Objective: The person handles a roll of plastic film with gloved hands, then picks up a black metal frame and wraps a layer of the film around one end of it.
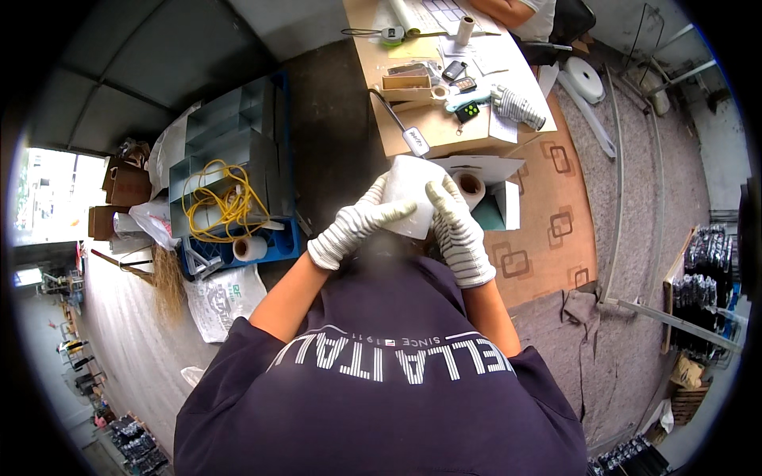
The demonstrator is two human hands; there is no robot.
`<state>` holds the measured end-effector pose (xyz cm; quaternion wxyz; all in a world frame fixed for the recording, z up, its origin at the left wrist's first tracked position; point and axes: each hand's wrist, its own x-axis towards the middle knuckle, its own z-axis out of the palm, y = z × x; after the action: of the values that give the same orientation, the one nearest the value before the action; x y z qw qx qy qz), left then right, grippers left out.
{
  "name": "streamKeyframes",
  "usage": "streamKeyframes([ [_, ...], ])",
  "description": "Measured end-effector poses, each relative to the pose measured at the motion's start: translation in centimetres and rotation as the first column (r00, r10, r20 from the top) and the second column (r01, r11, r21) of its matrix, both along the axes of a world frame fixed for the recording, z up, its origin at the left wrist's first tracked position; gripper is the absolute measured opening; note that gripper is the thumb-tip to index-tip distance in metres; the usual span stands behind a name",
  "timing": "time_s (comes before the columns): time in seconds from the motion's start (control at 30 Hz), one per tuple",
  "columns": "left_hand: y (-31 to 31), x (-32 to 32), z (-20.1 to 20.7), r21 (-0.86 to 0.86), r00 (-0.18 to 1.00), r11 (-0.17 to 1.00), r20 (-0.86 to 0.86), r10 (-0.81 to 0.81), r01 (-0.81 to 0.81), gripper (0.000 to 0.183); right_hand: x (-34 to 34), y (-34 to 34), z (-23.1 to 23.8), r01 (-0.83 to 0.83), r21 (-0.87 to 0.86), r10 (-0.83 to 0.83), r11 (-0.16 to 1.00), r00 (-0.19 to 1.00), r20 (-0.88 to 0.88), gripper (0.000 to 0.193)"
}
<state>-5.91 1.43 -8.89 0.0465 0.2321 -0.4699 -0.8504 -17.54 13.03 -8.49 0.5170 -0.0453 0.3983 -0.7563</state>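
Note:
A white, roughly block-shaped piece (409, 190) is held up in front of my chest; its exact kind does not show. My left hand (355, 226), in a striped white work glove, grips its left side, with the thumb lying across the front. On its right side my right hand (459, 226), gloved the same way, presses with thumb and fingers. Just right of the piece, partly behind my right hand, a roll (471, 184) with a brown core stands beside an open white carton (508, 202). A white power strip (415, 141) lies just beyond the piece.
The table (373, 47) ahead carries a tape measure (392, 34), a small cardboard box (405, 86), papers and a loose glove (516, 107). Another person's arm (504, 9) rests at its far side. At left, a yellow cord (222, 202) lies on grey metal trays near a broom (165, 289).

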Motion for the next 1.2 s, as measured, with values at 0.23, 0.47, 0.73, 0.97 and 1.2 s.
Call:
streamKeyframes([
  [0.23,1.0,-1.2,-1.6,-0.346,0.986,0.93,0.149,-0.079,0.127,0.071,-0.7,1.6,-3.3,0.098,0.153,-0.106,0.983,0.993,0.044,0.073],
  [0.47,1.3,-2.3,-3.4,-0.423,0.981,0.886,0.132,-0.146,0.189,0.058,-2.3,2.3,-4.5,0.127,0.11,-0.13,0.986,0.991,0.013,0.059],
  [0.73,0.0,-3.0,-4.4,-0.449,0.968,0.859,0.162,-0.192,0.245,0.041,-6.8,2.7,-6.0,0.218,0.164,-0.199,0.962,0.972,-0.126,0.065],
  [0.97,-1.0,-3.1,-5.2,-0.46,0.958,0.843,0.196,-0.21,0.278,0.034,-10.6,-0.9,-8.4,0.428,0.17,-0.302,0.888,0.82,-0.487,0.082],
  [1.2,-1.9,-4.1,-4.8,-0.5,0.942,0.804,0.255,-0.217,0.321,0.038,-14.9,-7.8,-12.6,0.291,0.118,-0.139,0.949,0.728,-0.672,0.099],
])
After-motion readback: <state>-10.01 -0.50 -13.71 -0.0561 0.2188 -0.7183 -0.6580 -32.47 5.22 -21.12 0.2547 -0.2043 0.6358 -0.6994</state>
